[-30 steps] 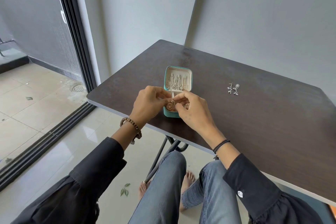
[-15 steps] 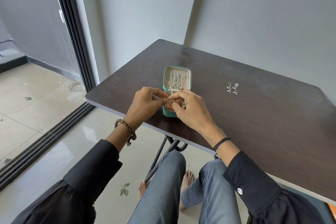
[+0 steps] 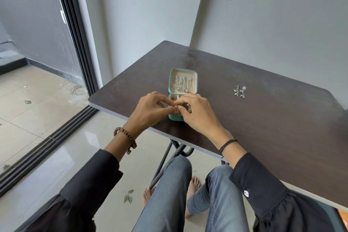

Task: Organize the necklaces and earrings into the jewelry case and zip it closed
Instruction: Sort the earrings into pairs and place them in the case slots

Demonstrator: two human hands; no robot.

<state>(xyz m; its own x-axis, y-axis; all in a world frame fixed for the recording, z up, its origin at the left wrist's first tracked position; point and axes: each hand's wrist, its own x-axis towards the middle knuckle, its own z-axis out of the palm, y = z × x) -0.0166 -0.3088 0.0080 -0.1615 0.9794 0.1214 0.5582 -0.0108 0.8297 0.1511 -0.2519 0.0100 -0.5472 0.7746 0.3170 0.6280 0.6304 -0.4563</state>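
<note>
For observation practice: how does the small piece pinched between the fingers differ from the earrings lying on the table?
The pinched piece looks coppery and rounded; the earrings are silvery with dangling beads. The left hand and right hand hold the piece above the open case; the earrings lie untouched on the table. Both are small jewelry.
</note>
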